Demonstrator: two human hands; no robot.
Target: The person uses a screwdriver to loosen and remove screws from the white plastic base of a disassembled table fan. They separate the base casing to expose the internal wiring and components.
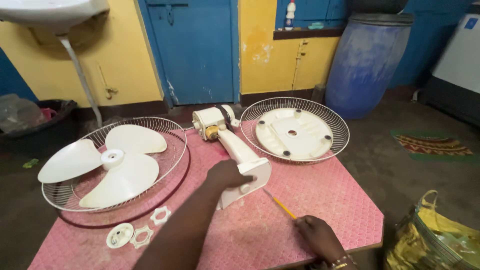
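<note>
A cream fan body (235,150) with its motor head lies across a pink table (320,195). My left hand (226,175) grips the lower end of the fan body. My right hand (317,235) holds a yellow-handled screwdriver (282,206) whose tip points at the fan body's base. Left of the body, a white three-blade fan blade (107,162) rests in a wire grille (170,132). At the right, a second wire grille (330,117) holds a white round base plate (295,132).
Three small white plastic nuts and caps (140,232) lie near the table's front left. A blue barrel (365,65), a blue door (197,50), a white washbasin (50,12) and a yellow bag (440,240) stand around the table. A dark bin (35,127) is at the left.
</note>
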